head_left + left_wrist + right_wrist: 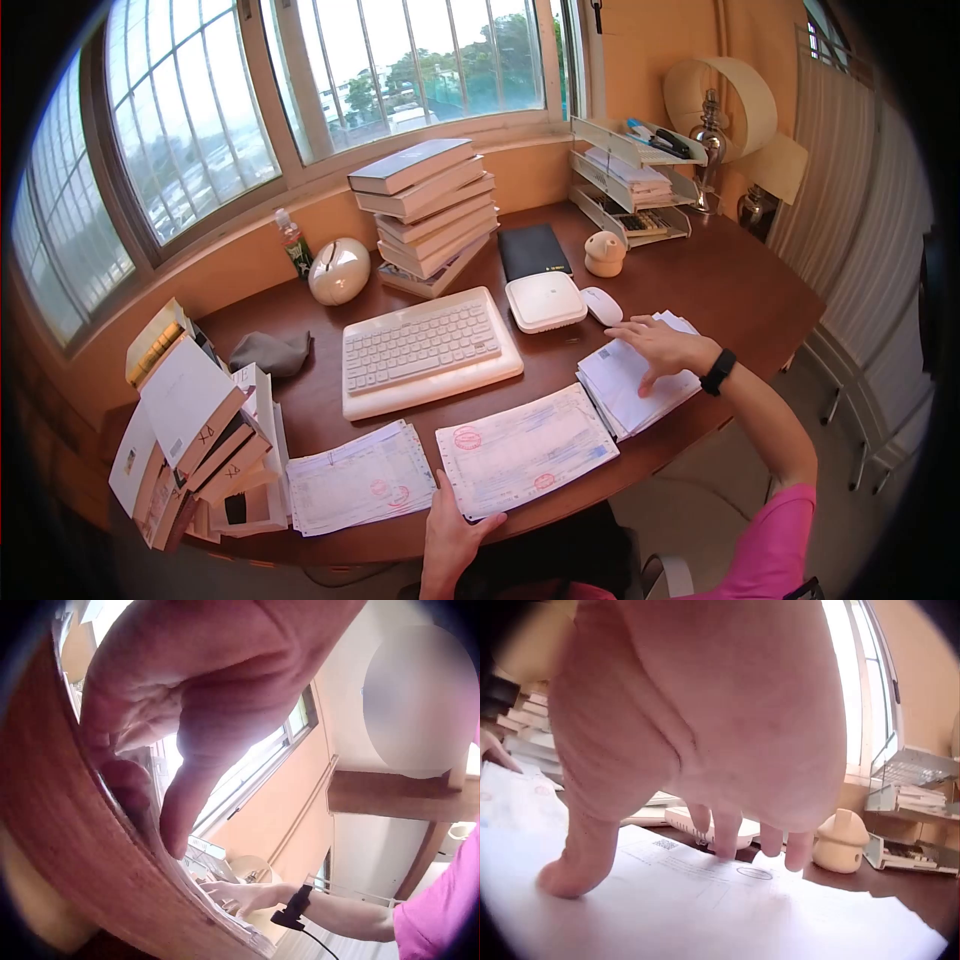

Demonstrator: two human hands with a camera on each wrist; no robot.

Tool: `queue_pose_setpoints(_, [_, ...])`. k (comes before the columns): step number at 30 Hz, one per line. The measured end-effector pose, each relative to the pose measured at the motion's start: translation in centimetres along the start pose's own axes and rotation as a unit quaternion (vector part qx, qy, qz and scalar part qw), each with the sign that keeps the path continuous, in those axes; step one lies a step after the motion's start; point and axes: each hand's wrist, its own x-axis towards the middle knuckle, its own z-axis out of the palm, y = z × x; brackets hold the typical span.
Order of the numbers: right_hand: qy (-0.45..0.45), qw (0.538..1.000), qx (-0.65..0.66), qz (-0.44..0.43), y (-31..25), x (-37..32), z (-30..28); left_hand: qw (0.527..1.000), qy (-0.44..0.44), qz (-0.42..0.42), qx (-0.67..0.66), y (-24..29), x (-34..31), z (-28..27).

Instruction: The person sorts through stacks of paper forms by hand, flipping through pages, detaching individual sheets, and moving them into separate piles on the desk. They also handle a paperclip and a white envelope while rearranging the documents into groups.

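Note:
My left hand point(468, 522) reaches up from the desk's near edge and pinches the near edge of a stamped form point(525, 450), thumb on top. In the left wrist view the left hand point(176, 727) has its thumb curled over the paper edge at the wooden desk rim point(67, 847). My right hand point(650, 342), with a black wristband, lies flat with spread fingers on a stack of papers point(628, 395) at the right. The right wrist view shows that right hand point(705, 750) with thumb and fingertips touching the top sheet point(705, 915).
A second form point(360, 480) lies left of the stamped one. Behind are a white keyboard point(425, 350), a white box point(545, 300), a mouse point(602, 305), a mushroom figure point(604, 253), stacked books point(430, 215) and a letter tray point(635, 180). Envelopes and books point(195, 430) pile at the left.

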Motion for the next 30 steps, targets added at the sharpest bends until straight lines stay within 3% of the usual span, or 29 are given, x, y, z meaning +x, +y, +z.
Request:
queue_pose_setpoints(2, [-0.076, 0.997, 0.007, 0.021, 1.3, 1.4, 0.5, 1.0, 0.003, -0.003, 0.012, -0.4, 0.1, 0.0])
queue_pose_setpoints(5, [-0.119, 0.991, -0.039, 0.052, -0.2, 1.7, -0.6, 0.999, 0.034, 0.023, -0.004, -1.8, 0.1, 0.6])
queue_pose_setpoints(11, [-0.067, 0.991, -0.104, 0.058, -1.2, 1.2, -0.8, 0.999, 0.014, 0.025, 0.015, -1.4, 0.0, 0.3])
queue_pose_setpoints(25, [-0.028, 0.991, -0.107, 0.079, -0.9, 0.7, -2.1, 0.998, 0.002, 0.032, 0.045, -0.8, -0.9, -0.1])
queue_pose_setpoints(30, [0.004, 0.995, -0.067, 0.069, 0.6, 0.4, -2.0, 1.0, 0.006, -0.003, 0.016, 0.0, -1.4, -0.5])
